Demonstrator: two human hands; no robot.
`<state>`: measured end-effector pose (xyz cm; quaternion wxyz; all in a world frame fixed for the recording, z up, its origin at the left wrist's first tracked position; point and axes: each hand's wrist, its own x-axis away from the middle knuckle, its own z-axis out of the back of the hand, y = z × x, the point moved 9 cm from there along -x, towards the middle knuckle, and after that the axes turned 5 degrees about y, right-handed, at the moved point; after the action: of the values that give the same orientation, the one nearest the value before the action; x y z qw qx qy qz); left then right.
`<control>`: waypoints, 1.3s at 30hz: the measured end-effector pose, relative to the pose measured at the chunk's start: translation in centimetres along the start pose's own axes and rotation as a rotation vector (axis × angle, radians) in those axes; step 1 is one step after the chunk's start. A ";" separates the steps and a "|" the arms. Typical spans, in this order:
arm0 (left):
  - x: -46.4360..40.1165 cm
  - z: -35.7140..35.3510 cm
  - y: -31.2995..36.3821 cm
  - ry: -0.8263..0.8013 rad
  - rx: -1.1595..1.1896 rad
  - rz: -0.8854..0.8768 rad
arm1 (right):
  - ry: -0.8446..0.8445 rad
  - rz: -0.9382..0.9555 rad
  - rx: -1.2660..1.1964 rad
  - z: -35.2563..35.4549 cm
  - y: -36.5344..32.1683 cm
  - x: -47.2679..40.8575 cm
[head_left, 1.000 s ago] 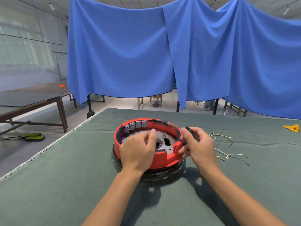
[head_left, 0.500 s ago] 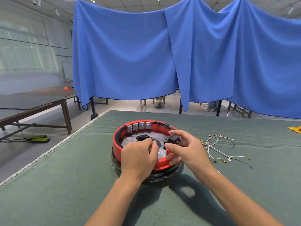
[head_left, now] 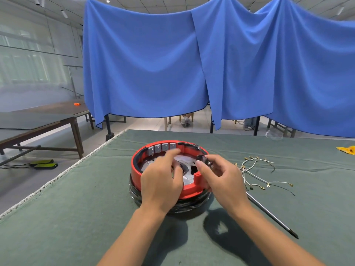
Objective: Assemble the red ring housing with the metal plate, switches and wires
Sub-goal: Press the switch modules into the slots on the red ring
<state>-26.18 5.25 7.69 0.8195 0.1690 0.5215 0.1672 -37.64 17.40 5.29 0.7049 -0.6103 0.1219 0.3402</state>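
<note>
Red moulded plastic forms the ring housing (head_left: 192, 191) at the centre of the green-covered desk (head_left: 76, 208), where we see it seated on a dark round base (head_left: 184, 207) with the metal plate (head_left: 187, 177) lying inside it. Our left hand (head_left: 161, 181) reaches over the near rim, its fingers (head_left: 172, 153) curled down onto the plate; whether they pinch anything there we cannot tell. Our right hand (head_left: 221, 177) holds a small dark switch (head_left: 204, 160) pinched between thumb and forefinger just above the right rim. A row of grey switches (head_left: 162, 147) already sits along the far inner wall. The white wires (head_left: 257, 171) with brass terminals lie loose on the cloth to the right, and a thin metal rod (head_left: 272, 216) with a dark tip rests near our right wrist.

We judge the housing to be rigid and fairly light, best steadied by its outer wall rather than the thin notched rim. The plate looks stiff and smooth, likely slippery and perhaps sharp at its cut-outs, so an edge hold seems wise. The switch appears small and hard, easy to drop, and is best taken by its flat sides. The wires look limp and prone to tangling; we would lift each by its terminal end.

No brand, label or legible writing can be made out on any part
</note>
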 end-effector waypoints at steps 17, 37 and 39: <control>0.4 -1.1 2.3 -0.163 0.394 -0.009 | -0.216 -0.366 -0.569 -2.9 0.3 0.4; 0.2 -0.6 2.5 -0.060 0.336 -0.054 | -0.396 -0.613 -0.625 -4.3 1.6 1.3; 0.1 -0.3 2.4 -0.049 0.330 -0.053 | -0.372 -0.586 -0.624 -4.2 1.5 1.2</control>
<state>-26.64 7.46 8.55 0.7971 0.2914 0.5262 0.0538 -36.71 13.90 2.53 0.5639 -0.7305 -0.2922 0.2508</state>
